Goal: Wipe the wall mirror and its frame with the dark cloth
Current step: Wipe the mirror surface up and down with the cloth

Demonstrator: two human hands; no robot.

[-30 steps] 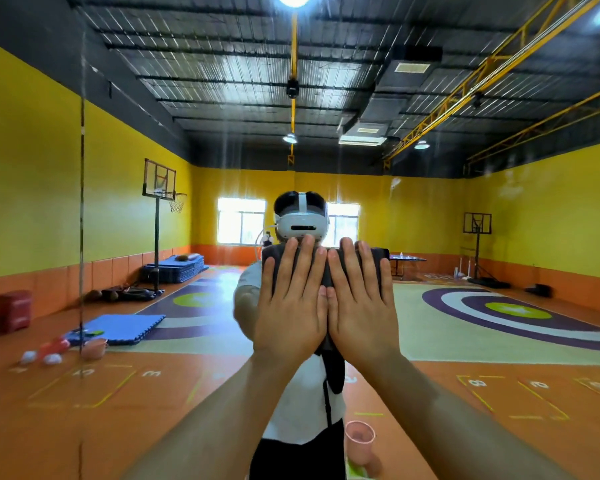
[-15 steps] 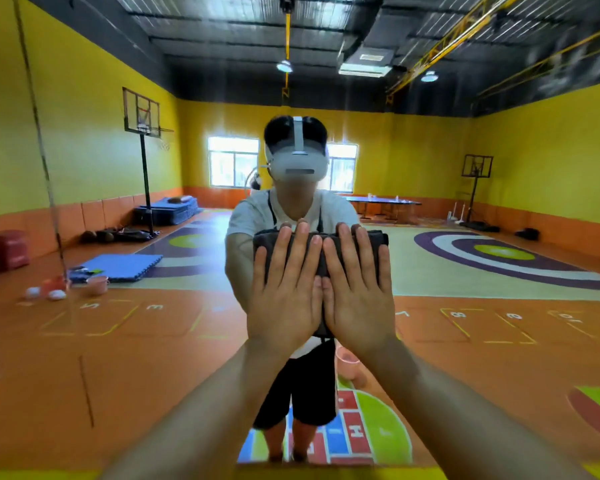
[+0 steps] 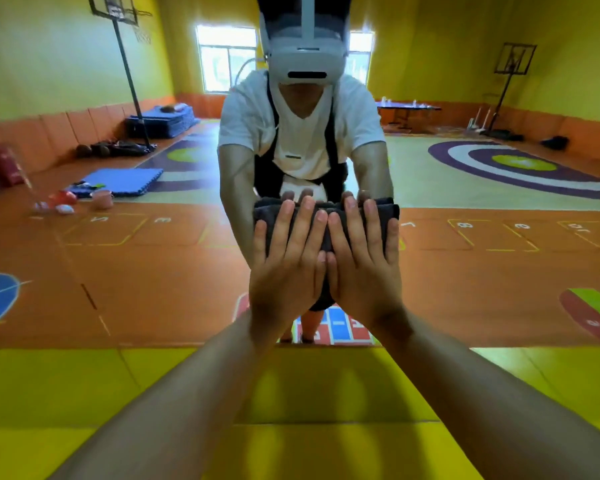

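While my left hand [image 3: 288, 271] and right hand [image 3: 362, 271] press flat on one dark cloth [image 3: 265, 211], its middle is hidden. One mirror [image 3: 118, 271], top cut off.

Sports hall with yellow walls [image 3: 66, 64] and an orange floor [image 3: 153, 278].
Bright windows [image 3: 227, 57] light the far wall; a basketball hoop [image 3: 118, 8] stands on a pole at left with blue mats [image 3: 125, 181] near it, a blue table [image 3: 407, 107] stands far right, and purple target rings [image 3: 520, 164] are painted on the floor.

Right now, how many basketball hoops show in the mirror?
2. One basketball hoop stands at upper left on a dark pole, the other hoop at far right; more may be hidden.
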